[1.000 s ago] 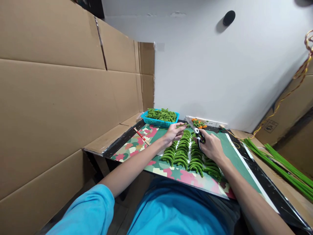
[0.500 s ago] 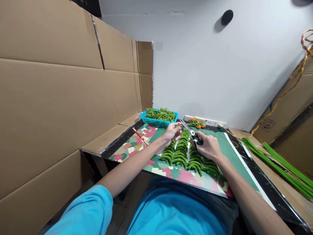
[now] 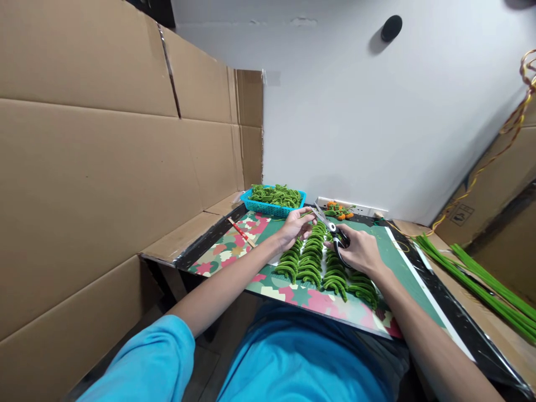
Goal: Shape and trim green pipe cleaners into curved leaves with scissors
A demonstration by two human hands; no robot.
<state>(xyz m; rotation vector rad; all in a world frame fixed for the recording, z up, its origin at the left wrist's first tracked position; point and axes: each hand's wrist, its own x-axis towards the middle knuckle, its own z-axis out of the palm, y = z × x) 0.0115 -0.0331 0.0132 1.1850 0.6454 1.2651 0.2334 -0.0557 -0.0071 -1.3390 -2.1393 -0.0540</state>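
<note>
Black-handled scissors are gripped in my right hand, their blades pointing up and left, slightly apart. My left hand pinches a thin green fuzzy stem close to the blade tips. Below both hands, curved green fuzzy pieces lie in several rows on the patterned board. Part of the right-hand rows is hidden by my right hand. Behind my left hand, a blue basket is heaped with similar green pieces.
Orange flower-like pieces with green stems lie near a white power strip. A red and tan stick rests at the board's left. Long green stems lie at right. Cardboard walls the left side.
The scissor blades, in my right hand, have shifted slightly relative to my left fingers and the stem. Otherwise the view has only moved a little.
</note>
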